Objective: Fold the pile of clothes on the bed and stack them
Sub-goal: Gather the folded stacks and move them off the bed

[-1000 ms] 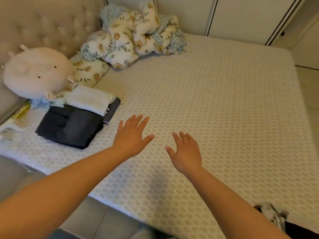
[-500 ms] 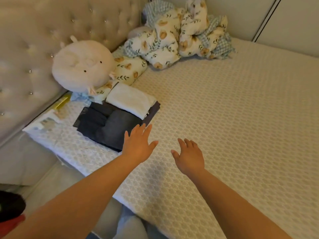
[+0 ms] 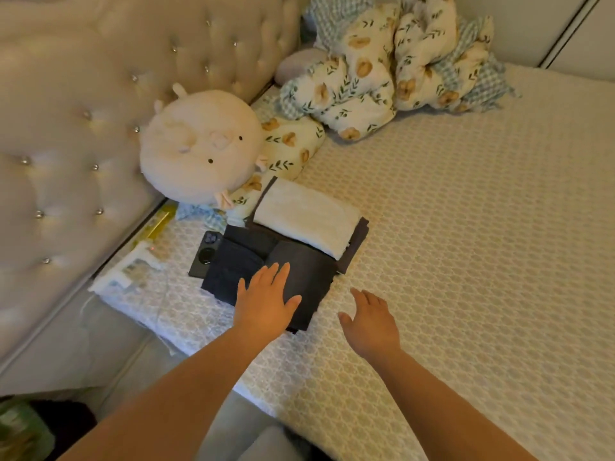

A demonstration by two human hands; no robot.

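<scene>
Dark folded clothes lengthwise toward pillows.

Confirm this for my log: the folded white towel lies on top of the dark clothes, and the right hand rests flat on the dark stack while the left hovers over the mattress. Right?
Not quite: the hands are swapped. The head view shows the left hand flat on the dark clothes, and the right hand over the mattress. The white towel does lie on top.

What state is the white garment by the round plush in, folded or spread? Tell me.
Folded. The white garment is a compact rectangle with a rolled edge, lying on the dark folded clothes near the plush.
</scene>
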